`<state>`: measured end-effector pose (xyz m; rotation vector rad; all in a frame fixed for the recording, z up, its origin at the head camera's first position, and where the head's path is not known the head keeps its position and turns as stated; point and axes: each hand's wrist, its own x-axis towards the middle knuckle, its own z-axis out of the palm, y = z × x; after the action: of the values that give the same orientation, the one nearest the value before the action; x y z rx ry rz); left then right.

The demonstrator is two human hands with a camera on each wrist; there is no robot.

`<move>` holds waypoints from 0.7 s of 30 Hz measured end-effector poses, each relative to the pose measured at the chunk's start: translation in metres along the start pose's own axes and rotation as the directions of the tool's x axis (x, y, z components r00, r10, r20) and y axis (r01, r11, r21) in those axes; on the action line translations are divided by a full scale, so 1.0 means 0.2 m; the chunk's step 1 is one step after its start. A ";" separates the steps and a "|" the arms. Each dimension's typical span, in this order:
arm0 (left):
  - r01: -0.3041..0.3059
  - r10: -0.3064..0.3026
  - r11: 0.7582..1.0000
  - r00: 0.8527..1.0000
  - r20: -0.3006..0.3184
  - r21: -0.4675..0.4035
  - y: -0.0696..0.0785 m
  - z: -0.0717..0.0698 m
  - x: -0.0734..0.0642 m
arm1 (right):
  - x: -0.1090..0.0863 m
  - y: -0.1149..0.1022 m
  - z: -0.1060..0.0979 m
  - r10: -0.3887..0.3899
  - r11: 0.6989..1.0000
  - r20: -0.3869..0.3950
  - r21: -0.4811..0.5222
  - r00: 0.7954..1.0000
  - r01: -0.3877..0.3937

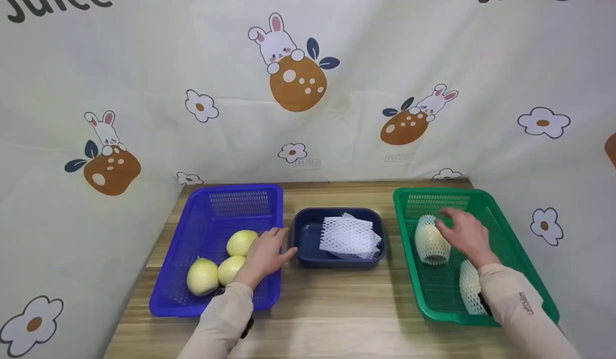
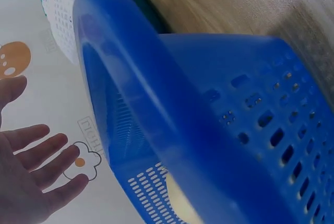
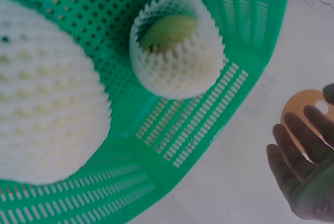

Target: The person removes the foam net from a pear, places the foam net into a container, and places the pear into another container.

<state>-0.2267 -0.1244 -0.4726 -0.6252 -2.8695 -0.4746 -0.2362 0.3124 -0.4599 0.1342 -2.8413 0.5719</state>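
My left hand (image 1: 264, 255) is over the right rim of the blue basket (image 1: 164, 279), fingers spread and holding nothing. Partly behind it in the head view are three pale yellow pears, one at the left (image 1: 203, 276), one higher up (image 1: 241, 243) and one lower (image 1: 231, 269). My right hand (image 1: 468, 236) hovers over the green basket (image 1: 519, 254), fingers loosely bent and nothing in them. Just left of it sits a pear in a white foam net (image 1: 432, 242). Another netted pear (image 1: 471, 289) lies nearer the front, partly covered by the right sleeve.
Between the baskets stands a dark blue tub (image 1: 308, 239) with several white foam nets (image 1: 346, 237) piled in its right part. Everything stands on a wood-grain table (image 1: 337, 309). A printed cloth (image 1: 337, 124) hangs behind the table and along both sides.
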 end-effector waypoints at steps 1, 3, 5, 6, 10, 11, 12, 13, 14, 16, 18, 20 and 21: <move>0.000 0.000 1.000 1.000 0.002 0.001 0.00 0.00 0.00 | -0.01 0.02 -0.02 0.017 1.000 0.030 -0.007 0.999 -0.017; 0.000 0.000 1.000 1.000 0.003 -0.002 -0.01 0.01 0.00 | -0.02 0.06 -0.04 0.051 0.999 0.094 -0.020 0.994 -0.049; 0.000 0.000 1.000 1.000 0.004 0.000 -0.02 0.02 0.00 | -0.03 0.10 -0.06 0.085 0.996 0.151 -0.040 0.985 -0.079; 0.000 0.000 1.000 1.000 0.005 0.000 -0.02 0.02 0.00 | -0.04 0.12 -0.07 0.099 0.995 0.177 -0.048 0.979 -0.092; 0.021 -0.021 1.000 0.999 0.032 -0.007 -0.04 0.03 -0.01 | -0.08 0.20 -0.08 0.153 0.987 0.272 -0.086 0.950 -0.134; 0.026 -0.026 1.000 0.999 0.041 -0.007 -0.04 0.03 -0.01 | -0.09 0.22 -0.08 0.166 0.985 0.293 -0.092 0.942 -0.145; 0.033 -0.033 0.999 0.998 0.051 -0.009 -0.04 0.03 -0.01 | -0.10 0.24 -0.08 0.175 0.984 0.317 -0.098 0.932 -0.152; 0.040 -0.040 0.999 0.997 0.061 -0.010 -0.04 0.03 -0.01 | -0.11 0.26 -0.08 0.185 0.982 0.338 -0.104 0.923 -0.159; 0.046 -0.045 0.999 0.997 0.069 -0.007 -0.05 0.03 -0.01 | -0.12 0.27 -0.08 0.193 0.980 0.359 -0.105 0.913 -0.166; 0.057 -0.057 0.998 0.995 0.083 -0.007 -0.05 0.03 -0.01 | -0.13 0.29 -0.08 0.205 0.978 0.399 -0.104 0.894 -0.178; 0.069 -0.069 0.998 0.993 0.094 -0.006 -0.06 0.03 -0.01 | -0.14 0.30 -0.08 0.212 0.977 0.435 -0.101 0.875 -0.186; 0.075 -0.074 0.997 0.992 0.098 -0.008 -0.06 0.03 -0.01 | -0.15 0.31 -0.08 0.222 0.975 0.470 -0.098 0.855 -0.199; 0.077 -0.076 0.997 0.992 0.100 -0.010 -0.06 0.04 -0.01 | -0.15 0.31 -0.08 0.229 0.973 0.490 -0.097 0.841 -0.209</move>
<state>-0.2301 -0.1334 -0.4830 -0.5581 -2.9963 -0.4883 -0.2119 0.3764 -0.4762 -0.0661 -3.4047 0.5966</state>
